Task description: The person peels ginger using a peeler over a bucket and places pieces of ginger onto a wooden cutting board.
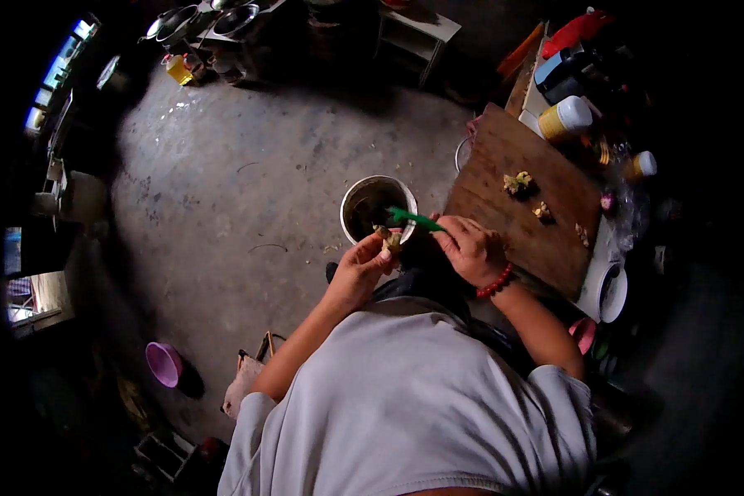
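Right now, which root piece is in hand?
The held root piece, in the left hand; the large clump and smaller piece lie on the wooden board.

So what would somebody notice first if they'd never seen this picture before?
Probably the bright green tool in the right hand, near the middle, beside the knobbly piece in the left hand. Next might be the red bead bracelet on the right wrist. Then perhaps the purple bowl on the floor, at the lower left of the picture.
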A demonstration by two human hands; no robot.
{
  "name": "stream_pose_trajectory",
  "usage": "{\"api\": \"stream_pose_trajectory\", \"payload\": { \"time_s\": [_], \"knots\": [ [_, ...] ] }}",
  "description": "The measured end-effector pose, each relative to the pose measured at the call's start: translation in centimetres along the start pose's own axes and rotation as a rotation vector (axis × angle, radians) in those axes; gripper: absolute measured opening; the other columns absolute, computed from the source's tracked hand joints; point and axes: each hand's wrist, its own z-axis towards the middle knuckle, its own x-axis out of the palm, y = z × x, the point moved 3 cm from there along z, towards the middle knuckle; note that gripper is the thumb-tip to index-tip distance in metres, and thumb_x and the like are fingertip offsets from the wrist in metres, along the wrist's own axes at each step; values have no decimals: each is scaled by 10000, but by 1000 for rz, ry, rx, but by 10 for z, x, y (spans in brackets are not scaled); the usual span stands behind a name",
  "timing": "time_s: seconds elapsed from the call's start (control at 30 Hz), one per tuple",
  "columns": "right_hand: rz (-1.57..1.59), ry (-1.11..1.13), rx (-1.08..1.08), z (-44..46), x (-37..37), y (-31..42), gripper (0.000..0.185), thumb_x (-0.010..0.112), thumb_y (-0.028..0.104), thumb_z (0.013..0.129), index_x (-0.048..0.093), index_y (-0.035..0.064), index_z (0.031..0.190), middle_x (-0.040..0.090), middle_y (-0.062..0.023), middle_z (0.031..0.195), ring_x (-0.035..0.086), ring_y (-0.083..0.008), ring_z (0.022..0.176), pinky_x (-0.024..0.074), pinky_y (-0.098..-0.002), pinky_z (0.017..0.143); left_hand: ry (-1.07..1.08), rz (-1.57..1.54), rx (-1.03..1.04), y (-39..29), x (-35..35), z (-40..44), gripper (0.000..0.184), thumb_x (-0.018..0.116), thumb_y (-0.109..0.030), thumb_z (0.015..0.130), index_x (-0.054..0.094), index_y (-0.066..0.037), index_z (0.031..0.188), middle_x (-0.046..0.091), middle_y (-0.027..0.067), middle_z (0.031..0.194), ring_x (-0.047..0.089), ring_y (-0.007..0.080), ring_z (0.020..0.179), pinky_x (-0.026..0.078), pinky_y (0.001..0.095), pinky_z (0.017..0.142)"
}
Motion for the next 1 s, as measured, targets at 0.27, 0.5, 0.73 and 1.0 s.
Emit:
{"api": "stream_pose_trajectory", "payload": {
  "time_s": [0.27, 0.5, 0.73, 1.0],
  "knots": [
    [990, 40, 325, 20, 18, 16, 343, 624, 193, 863, 516, 47, 1154, 593, -16, 1006, 548, -109, 930, 452, -259, 817, -60, 80, -288, -8, 14, -6, 392, 580, -215, 892, 492, -12, 1216, 554, 9, 911, 492, 89, 782, 401, 223, 665],
    [984, 189, 398, 10, 40, -6, 165, 610, 170, 873, 574, 38, 965, 580, 22, 811, 523, -54, 775, 449, -218, 712, 3, 103, -301, -11, 12, -9, 421, 439, -432, 933, 540, -38, 1040, 557, 43, 852, 526, 131, 704, 418, 247, 600],
    [1197, 343, 638, 10, 37, 10, 159, 602, 163, 879, 558, 41, 971, 575, 20, 844, 522, -41, 774, 432, -176, 680, -75, 282, -225, -14, 9, -4, 445, 388, -454, 944, 538, -35, 961, 587, 76, 808, 532, 153, 581, 402, 254, 520],
    [632, 14, 368, 8, 38, 9, 316, 652, 271, 833, 532, 18, 980, 608, -92, 847, 596, -182, 789, 466, -310, 704, -149, -24, 4, 0, 13, 5, 298, 479, -232, 943, 530, 8, 1113, 588, 73, 1000, 559, 143, 793, 451, 241, 714]
  ]
}}
